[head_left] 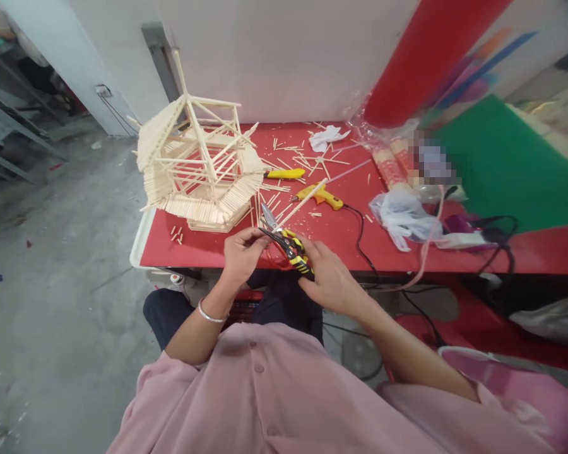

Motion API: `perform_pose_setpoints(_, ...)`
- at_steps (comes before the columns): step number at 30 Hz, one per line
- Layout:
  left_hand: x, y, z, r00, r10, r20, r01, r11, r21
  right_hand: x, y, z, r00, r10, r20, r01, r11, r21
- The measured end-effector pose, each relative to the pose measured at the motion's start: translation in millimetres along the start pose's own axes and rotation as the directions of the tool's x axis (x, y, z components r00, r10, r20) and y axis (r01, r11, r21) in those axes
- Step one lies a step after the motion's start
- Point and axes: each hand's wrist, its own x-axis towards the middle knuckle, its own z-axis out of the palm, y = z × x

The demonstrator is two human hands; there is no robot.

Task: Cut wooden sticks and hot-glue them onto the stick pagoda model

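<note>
My right hand (334, 277) is closed around the black-and-yellow handles of a pair of shears (293, 246). The blades stand apart and point up and to the left, towards my left hand (241, 253). That hand's fingertips pinch together beside the lower blade; whatever they hold is too small or hidden to make out. Just beyond my hands, at the left, stands a pavilion-like model (199, 208) built of thin wooden sticks, its roof partly covered. A longer wooden stick (305, 203) slants across the table past the shears.
On the red tabletop (350, 243) lie a yellow glue gun (322, 195) with a black cable, a yellow-handled cutter (286, 173) and several loose sticks. Plastic bags (402, 214) and stick bundles (388, 167) lie to the right, beside a green board (515, 164). A wall rises behind.
</note>
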Motion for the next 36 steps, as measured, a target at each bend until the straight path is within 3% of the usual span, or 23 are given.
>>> perform_pose_setpoints(8,-8.8,4.4,-7.4,0.982,0.17,0.085,-0.186,0.952,0.245,1.1,7.8,23.3,0.989,-0.048,-0.137,0.068,0.987,0.145)
perform_pose_setpoints(13,-14.7,7.5,-10.9,0.967,0.216,0.137,-0.25,0.912,0.326,-1.4,7.2,23.8,0.99,-0.058,-0.129,0.083,0.977,0.198)
perform_pose_setpoints(21,-13.7,9.0,-11.4,0.979,-0.034,0.203,0.016,0.996,0.091,-5.1,5.4,20.6,0.992,-0.099,-0.082,0.117,0.956,0.27)
perform_pose_setpoints(29,-16.0,5.1,-15.5,0.963,-0.14,0.23,0.143,0.99,0.004,-6.0,7.6,24.6,0.997,-0.062,-0.041,0.071,0.967,0.243)
perform_pose_setpoints(36,-12.3,8.2,-23.3,0.897,-0.26,0.359,0.31,0.946,-0.09,-7.5,8.4,23.6,0.992,-0.121,-0.029,0.124,0.964,0.233)
